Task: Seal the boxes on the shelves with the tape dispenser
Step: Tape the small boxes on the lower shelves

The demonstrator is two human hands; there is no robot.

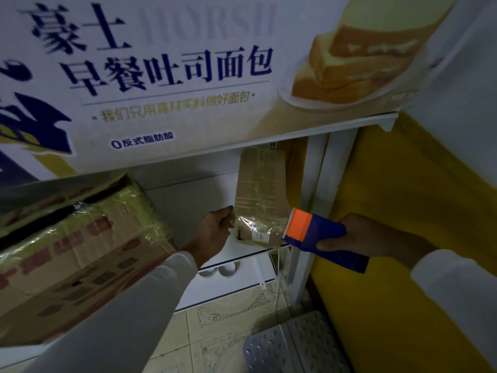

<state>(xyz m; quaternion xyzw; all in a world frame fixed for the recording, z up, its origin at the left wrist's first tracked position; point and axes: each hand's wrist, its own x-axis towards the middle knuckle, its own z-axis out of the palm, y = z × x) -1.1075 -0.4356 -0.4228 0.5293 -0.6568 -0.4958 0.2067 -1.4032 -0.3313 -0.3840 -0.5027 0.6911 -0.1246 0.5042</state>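
A person in pale sleeves stands at a white shelf (188, 189) in dim light. On it, near its right front corner, lies a small cardboard box (258, 195), wrapped in clear tape, its short end reaching the front edge. The left hand (215, 232) holds that end at its left corner, fingers curled against the cardboard. The right hand (357, 238) grips the handle of a blue tape dispenser (320, 238), fingers wrapped around it. The dispenser's orange, toothed head touches the box's right front corner, just beside the left hand, with the box end between the two hands.

A small white label (259, 236) on the box end is too blurred to read. At the shelf's left edge sits a larger box (80, 254) bearing red print, unreadable under glossy tape. Above hangs a poster (166, 76) showing sliced toast, with faint "HORSH", large blue characters "豪士 早餐吐司面包", and below "0反式脂肪酸".
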